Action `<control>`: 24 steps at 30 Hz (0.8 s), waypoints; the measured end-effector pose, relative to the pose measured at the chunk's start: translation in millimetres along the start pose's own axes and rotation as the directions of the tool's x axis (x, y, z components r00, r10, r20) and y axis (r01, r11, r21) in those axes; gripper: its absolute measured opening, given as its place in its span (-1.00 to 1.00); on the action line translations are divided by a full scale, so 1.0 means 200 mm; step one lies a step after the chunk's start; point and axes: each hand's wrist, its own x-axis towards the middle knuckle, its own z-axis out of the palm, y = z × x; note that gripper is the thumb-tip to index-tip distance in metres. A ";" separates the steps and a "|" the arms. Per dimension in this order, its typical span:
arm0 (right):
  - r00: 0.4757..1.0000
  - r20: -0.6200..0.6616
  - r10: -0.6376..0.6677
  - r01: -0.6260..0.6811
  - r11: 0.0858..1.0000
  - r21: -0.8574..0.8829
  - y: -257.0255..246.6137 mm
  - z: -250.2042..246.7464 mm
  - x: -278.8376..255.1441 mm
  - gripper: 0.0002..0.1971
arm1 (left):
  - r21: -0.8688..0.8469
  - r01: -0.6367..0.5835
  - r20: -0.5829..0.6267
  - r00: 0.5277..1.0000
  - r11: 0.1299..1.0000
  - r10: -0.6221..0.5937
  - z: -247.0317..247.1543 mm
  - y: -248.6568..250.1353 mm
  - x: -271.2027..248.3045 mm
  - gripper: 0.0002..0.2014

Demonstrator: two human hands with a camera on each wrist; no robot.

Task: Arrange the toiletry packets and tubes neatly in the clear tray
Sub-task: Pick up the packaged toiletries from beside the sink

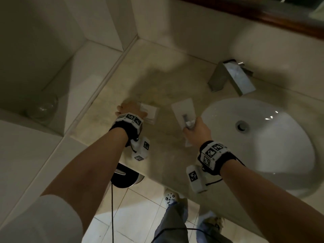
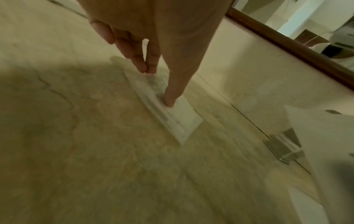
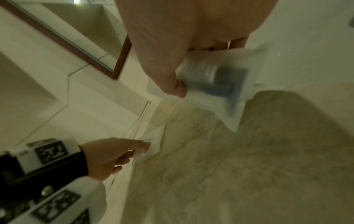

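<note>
A small stack of flat white packets (image 1: 150, 114) lies on the beige stone counter (image 1: 157, 81) near its left edge. My left hand (image 1: 138, 109) rests on the stack: in the left wrist view the straight thumb (image 2: 169, 100) presses on the top white packet (image 2: 184, 119) while the fingertips (image 2: 147, 68) touch its far end. My right hand (image 1: 191, 123) holds a translucent packet (image 1: 183, 107) above the counter, beside the sink. Inside the packet (image 3: 226, 97) is a silver and dark blue tube (image 3: 216, 78), blurred. I cannot make out the clear tray with certainty.
A white sink basin (image 1: 273, 142) fills the right side, with a square chrome faucet (image 1: 233, 76) behind it. A wood-framed mirror (image 1: 245, 13) runs along the back wall. A glass bowl (image 1: 43, 106) sits on the lower left ledge. A black bin (image 1: 122, 176) stands below the counter's front edge.
</note>
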 end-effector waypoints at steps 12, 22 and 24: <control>0.996 0.022 0.081 -0.083 0.932 0.354 0.50 -0.54 -0.19 -0.73 | -0.201 -0.556 0.069 0.813 0.806 0.578 0.11 0.67 -0.78 -0.80; 0.991 -0.023 0.135 -0.121 0.942 0.312 1.84 -1.48 -0.61 -0.53 | -0.458 -0.599 0.129 0.686 0.657 0.716 0.93 1.63 -1.81 -0.76; 0.986 -0.051 0.158 -0.137 0.947 0.290 2.12 -1.69 -0.71 -0.64 | -0.514 -0.580 0.186 0.644 0.632 0.742 1.10 1.82 -2.02 -0.87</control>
